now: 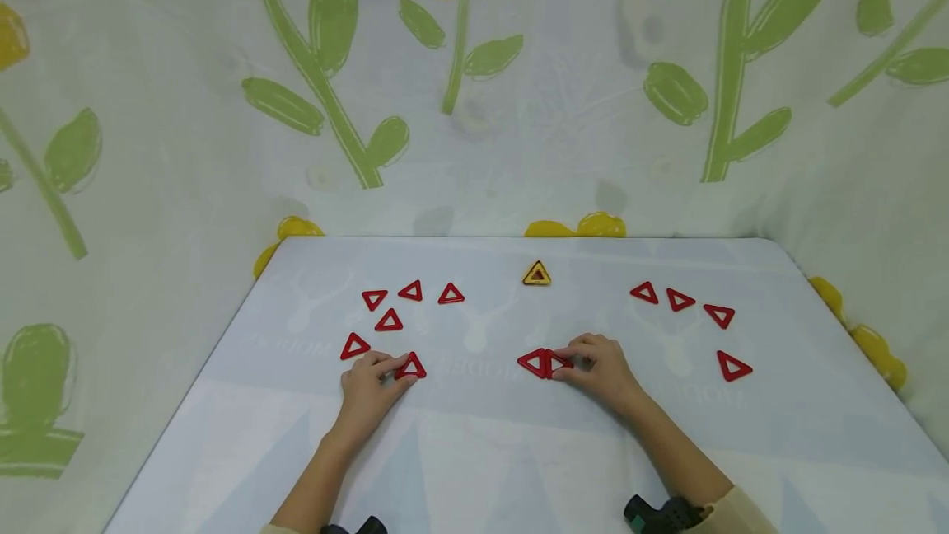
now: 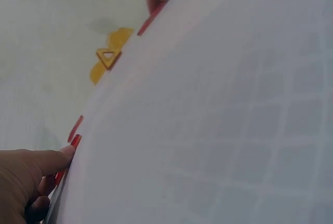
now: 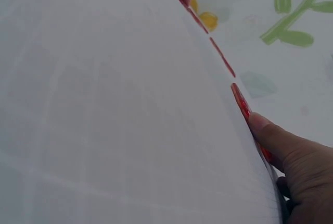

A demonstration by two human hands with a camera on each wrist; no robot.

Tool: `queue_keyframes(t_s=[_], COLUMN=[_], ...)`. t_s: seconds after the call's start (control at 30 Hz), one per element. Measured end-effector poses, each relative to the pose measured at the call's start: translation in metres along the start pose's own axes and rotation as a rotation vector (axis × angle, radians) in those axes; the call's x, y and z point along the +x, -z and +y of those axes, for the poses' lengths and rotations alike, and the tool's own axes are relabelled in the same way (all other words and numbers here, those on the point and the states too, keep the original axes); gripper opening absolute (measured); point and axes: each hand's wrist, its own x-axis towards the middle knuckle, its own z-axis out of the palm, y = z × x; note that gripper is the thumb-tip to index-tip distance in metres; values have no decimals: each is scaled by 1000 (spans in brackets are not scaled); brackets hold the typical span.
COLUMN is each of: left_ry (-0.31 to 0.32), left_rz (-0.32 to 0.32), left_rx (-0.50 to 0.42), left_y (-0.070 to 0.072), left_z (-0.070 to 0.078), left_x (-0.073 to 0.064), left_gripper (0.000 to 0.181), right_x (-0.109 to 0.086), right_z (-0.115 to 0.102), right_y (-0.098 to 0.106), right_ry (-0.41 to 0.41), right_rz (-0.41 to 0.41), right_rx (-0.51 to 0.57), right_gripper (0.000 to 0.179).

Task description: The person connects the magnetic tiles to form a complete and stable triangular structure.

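My left hand [image 1: 368, 390] pinches a red hollow triangle [image 1: 419, 366] between thumb and fingers at the left of the table. To its upper left lies another red triangle [image 1: 356, 353]. Right of the table's middle, my right hand [image 1: 604, 371] holds a red triangle [image 1: 549, 364] by its right part, and fingers cover some of it. That piece's flat side lies against, or very close to, the flat side of a second red triangle [image 1: 530, 355], so their tips point apart. In the right wrist view, the thumb presses on the held red triangle [image 3: 239, 99].
A yellow triangle [image 1: 537, 279] lies near the table's back edge. Several red triangles [image 1: 451, 301] are spread at the back left, and several more [image 1: 738, 374] at the right. A flower-print cloth [image 1: 519, 163] hangs behind the white table [image 1: 474, 452].
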Motion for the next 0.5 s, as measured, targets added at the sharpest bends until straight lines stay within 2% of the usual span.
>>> queue_keyframes(t_s=[0.33,0.5], left_ry=[13,-14], left_rz=[-29,-15], left_rx=[-14,-10], left_y=[-6,-9], left_z=[4,7], left_x=[-2,-3], left_gripper=[38,36], right_x=[0,-1], right_z=[0,0], right_y=[0,0], right_ry=[21,5], right_rz=[17,12], right_rx=[1,5], right_gripper=[27,27])
